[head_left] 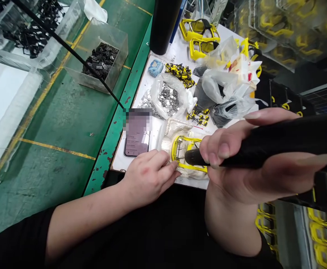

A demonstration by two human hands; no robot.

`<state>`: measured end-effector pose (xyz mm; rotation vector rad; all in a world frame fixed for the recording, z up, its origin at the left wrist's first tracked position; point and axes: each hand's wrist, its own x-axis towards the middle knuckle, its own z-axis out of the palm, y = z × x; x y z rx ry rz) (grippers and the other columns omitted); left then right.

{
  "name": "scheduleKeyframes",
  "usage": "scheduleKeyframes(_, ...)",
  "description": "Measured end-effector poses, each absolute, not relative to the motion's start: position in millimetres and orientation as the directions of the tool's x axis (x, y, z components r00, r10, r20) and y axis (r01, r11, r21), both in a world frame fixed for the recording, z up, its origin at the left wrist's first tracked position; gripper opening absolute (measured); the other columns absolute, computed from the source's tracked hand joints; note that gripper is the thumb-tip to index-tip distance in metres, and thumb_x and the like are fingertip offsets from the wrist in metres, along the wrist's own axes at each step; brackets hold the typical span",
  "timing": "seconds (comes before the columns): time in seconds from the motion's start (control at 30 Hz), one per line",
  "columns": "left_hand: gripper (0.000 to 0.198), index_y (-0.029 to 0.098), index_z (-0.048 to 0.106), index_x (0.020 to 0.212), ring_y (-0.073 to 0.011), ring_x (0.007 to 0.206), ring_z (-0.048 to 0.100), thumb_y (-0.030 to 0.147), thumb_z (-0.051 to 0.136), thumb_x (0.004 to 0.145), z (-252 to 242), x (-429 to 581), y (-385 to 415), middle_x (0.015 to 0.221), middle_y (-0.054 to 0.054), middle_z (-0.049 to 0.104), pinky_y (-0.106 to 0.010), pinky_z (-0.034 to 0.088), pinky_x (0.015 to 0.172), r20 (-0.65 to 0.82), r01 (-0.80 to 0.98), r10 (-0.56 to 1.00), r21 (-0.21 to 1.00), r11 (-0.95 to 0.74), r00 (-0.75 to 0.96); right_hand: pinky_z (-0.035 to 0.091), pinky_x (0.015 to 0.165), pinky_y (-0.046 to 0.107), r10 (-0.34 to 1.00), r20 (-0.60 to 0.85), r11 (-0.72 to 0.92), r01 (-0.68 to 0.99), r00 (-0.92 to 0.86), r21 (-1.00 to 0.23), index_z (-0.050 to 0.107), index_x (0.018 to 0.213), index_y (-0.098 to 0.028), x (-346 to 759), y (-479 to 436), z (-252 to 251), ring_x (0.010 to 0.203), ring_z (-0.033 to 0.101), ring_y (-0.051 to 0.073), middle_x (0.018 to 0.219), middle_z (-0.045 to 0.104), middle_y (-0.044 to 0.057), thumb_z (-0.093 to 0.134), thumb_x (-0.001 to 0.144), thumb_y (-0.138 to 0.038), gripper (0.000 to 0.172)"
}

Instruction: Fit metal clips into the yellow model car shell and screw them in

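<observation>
A yellow goggle frame (186, 153) lies on crumpled white padding (174, 130) at the near edge of the white-topped bench (130, 162). The fingertips of my left hand (149, 177) press against the frame's left side and appear to hold it. My right hand (236, 157) grips a thick black electric screwdriver (275, 144), and its dark nose reaches over the middle of the frame. That nose and my right fingers hide part of the frame's right side. The exact point of contact is hidden.
A phone (137, 144) lies left of the padding. Behind it are a bag of silver parts (167, 97), black-and-yellow small parts (180, 73), yellow goggles (198, 31) and a black bottle (163, 26). A transparent bin of dark metal parts (100, 59) stands left on the green floor.
</observation>
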<state>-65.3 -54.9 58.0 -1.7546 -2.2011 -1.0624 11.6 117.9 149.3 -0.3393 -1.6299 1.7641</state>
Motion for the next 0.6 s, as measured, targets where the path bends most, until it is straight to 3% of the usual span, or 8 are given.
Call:
scheduleKeyframes(0.3,0.022,0.018,0.079,0.117,-0.0201,0.084,0.063,0.035,0.066,0.115,58.3,-64.0,-54.7,0.097,-0.004,0.070,-0.037,0.052,0.073,0.484,0.896,0.817,0.436,0.085,-0.314,0.050,0.050,0.032,0.611,0.248,-0.094,-0.380,-0.751,-0.920,0.082,0.116,-0.026,6.3,117.2,144.9,0.054,0.058,0.017,0.074,0.065,0.000,0.103,0.087,-0.049,0.043)
scheduleKeyframes(0.6,0.022,0.018,0.079,0.114,-0.0203,0.084,0.064,0.036,0.065,0.115,58.5,-64.0,-54.2,0.096,-0.004,0.069,-0.038,0.053,0.072,0.472,0.889,0.821,0.450,0.087,-0.320,0.046,0.046,0.034,0.610,0.264,0.011,-0.326,-0.747,-0.945,0.079,0.117,-0.033,4.9,116.7,143.2,0.049,0.054,0.019,0.071,0.061,-0.002,0.098,0.089,-0.059,0.043)
